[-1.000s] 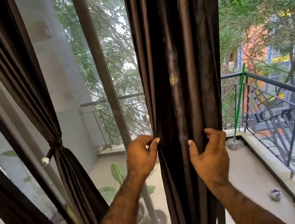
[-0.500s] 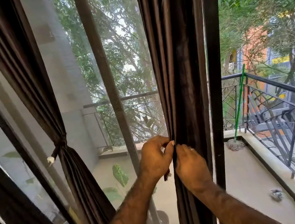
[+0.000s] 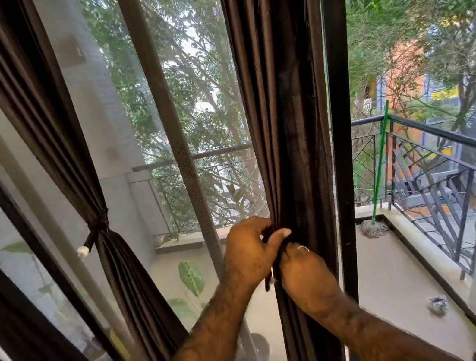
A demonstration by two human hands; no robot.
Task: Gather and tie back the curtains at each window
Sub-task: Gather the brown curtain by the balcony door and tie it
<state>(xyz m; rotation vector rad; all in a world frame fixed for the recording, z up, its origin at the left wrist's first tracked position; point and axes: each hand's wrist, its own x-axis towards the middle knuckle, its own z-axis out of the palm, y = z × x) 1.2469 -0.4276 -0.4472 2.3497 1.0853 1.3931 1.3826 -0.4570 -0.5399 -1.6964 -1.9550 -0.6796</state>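
Observation:
A dark brown curtain (image 3: pixel 281 109) hangs bunched in narrow folds at the middle of the window. My left hand (image 3: pixel 251 252) grips its left edge, thumb pressed across the folds. My right hand (image 3: pixel 305 273) sits just below and to the right, fingers curled round the bunched cloth; a ring shows on one finger. A thin dark tie strap (image 3: pixel 269 279) dangles between the two hands. Further left, a second brown curtain (image 3: pixel 47 134) is drawn aside and bound by a tie-back (image 3: pixel 97 227) with a white tip.
A dark window frame post (image 3: pixel 340 130) stands right of the gathered curtain, and a mesh-screen post (image 3: pixel 170 128) to its left. Beyond the glass lie a balcony railing (image 3: pixel 436 158), a green-handled mop (image 3: pixel 379 168) and a potted plant (image 3: pixel 190 276).
The curtain was spread wide between my hands a second ago. My hands have come together, squeezing it into a narrow bundle, and the dark post right of it is uncovered.

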